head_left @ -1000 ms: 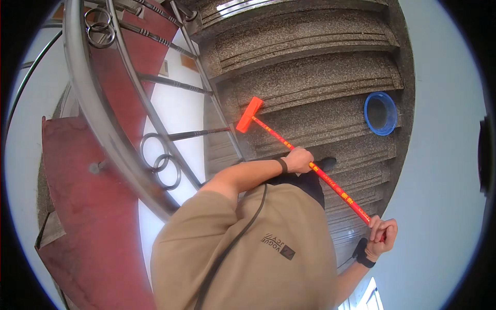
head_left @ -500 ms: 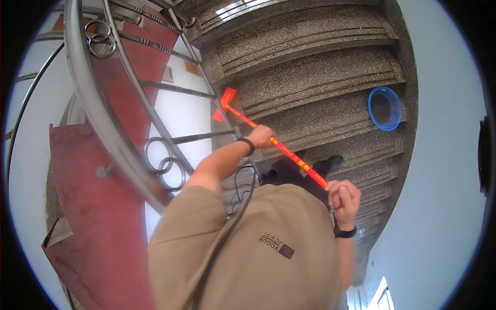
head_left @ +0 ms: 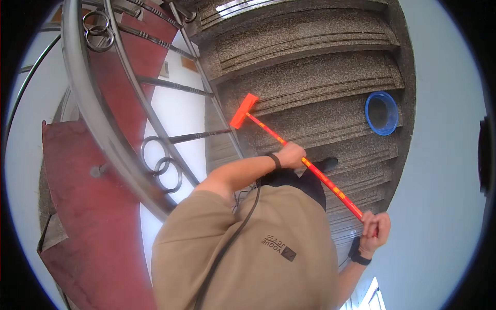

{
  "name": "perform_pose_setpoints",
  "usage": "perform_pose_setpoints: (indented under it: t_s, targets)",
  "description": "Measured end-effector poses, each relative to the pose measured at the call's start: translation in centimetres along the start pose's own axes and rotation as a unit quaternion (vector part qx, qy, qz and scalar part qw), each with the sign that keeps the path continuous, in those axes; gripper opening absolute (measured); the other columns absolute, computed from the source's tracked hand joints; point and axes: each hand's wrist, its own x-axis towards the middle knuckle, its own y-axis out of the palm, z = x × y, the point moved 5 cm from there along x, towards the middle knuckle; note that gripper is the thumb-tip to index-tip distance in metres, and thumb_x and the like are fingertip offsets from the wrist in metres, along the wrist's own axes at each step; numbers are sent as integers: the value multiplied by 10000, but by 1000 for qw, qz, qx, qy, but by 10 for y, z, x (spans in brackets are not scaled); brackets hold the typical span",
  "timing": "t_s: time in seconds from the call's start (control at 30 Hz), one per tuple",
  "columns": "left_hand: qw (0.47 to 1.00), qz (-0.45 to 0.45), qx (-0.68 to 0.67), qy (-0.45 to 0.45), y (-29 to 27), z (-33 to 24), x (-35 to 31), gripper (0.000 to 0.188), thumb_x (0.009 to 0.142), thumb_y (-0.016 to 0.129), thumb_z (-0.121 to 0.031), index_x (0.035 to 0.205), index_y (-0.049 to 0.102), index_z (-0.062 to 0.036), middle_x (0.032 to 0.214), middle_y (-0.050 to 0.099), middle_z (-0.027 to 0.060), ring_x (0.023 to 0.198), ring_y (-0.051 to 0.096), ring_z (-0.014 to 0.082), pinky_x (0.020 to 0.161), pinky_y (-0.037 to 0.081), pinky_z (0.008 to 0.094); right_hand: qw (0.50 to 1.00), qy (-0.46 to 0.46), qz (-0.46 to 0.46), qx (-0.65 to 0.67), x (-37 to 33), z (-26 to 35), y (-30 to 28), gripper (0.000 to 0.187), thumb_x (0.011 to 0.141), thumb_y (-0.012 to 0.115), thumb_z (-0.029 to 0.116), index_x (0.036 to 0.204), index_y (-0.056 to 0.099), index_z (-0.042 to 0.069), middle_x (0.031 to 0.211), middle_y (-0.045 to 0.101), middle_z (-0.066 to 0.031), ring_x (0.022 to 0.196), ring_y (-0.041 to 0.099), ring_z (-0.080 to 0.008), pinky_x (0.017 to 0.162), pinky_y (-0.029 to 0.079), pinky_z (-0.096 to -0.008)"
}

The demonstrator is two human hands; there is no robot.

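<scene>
Slanting across my body is a long-handled scrub brush [head_left: 333,188] with a red, yellow-marked handle and an orange head. My left hand [head_left: 291,155] is closed around the middle of the handle. At the upper end, my right hand [head_left: 375,229] grips the handle out to my right, close to the wall. The orange brush head [head_left: 244,110] is over the left end of a speckled stone step [head_left: 310,85], near the metal railing. From this angle I cannot tell whether its bristles touch the step.
A blue basin [head_left: 381,113] with greyish contents stands at the right end of a step by the pale wall [head_left: 449,155]. The curved metal handrail [head_left: 98,119] runs along my left, with reddish stairs [head_left: 98,206] beyond it. A black cable [head_left: 227,248] hangs across my shirt.
Both hands and the brush have shifted right and toward me. The brush head has come away from the railing onto the step. My right hand is farther out to the side.
</scene>
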Motion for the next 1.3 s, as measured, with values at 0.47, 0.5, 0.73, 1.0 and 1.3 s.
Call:
perform_pose_setpoints:
  t_s: [0.47, 0.5, 0.73, 1.0, 1.3]
  targets:
    - [995, 14, 48, -85, -56, 138, -23, 229, 768, 709, -342, 800, 742, -118, 815, 717, 156, 826, 693, 388, 746, 552, 502, 991, 105, 81, 22, 62, -85, 93, 297, 1036, 490, 199, 900, 618, -32, 500, 413, -5, 481, 439, -109, 595, 446, -261]
    - [997, 4, 44, -66, -49, 130, -18, 257, 767, 717, -372, 805, 745, -119, 818, 719, 152, 823, 694, 387, 738, 551, 501, 991, 105, 84, 20, 61, -77, 85, 297, 1036, 490, 199, 900, 618, -32, 500, 413, -5, 481, 439, -109, 595, 446, -261]
    - [998, 9, 26, -51, -24, 24, 13, 265, 810, 652, -349, 789, 762, -109, 774, 709, 186, 804, 704, 390, 739, 548, 504, 998, 51, 21, 0, 49, -10, 18, 262, 1042, 441, 250, 874, 535, 72, 456, 292, 60, 417, 300, -87, 687, 433, -334]
    - [997, 5, 15, -71, -42, 59, 2, 247, 804, 670, -348, 789, 757, -117, 789, 709, 185, 802, 700, 394, 716, 552, 502, 996, 82, 24, 0, 65, -35, 45, 257, 1022, 457, 244, 842, 521, 71, 464, 289, 56, 429, 323, -96, 701, 447, -345]
    - [996, 26, 29, -85, -60, 137, -32, 149, 755, 677, -243, 801, 729, -111, 810, 700, 183, 840, 688, 391, 748, 548, 504, 991, 107, 68, 39, 61, -85, 104, 272, 1024, 494, 201, 869, 592, 0, 491, 387, 13, 479, 445, -126, 668, 479, -291]
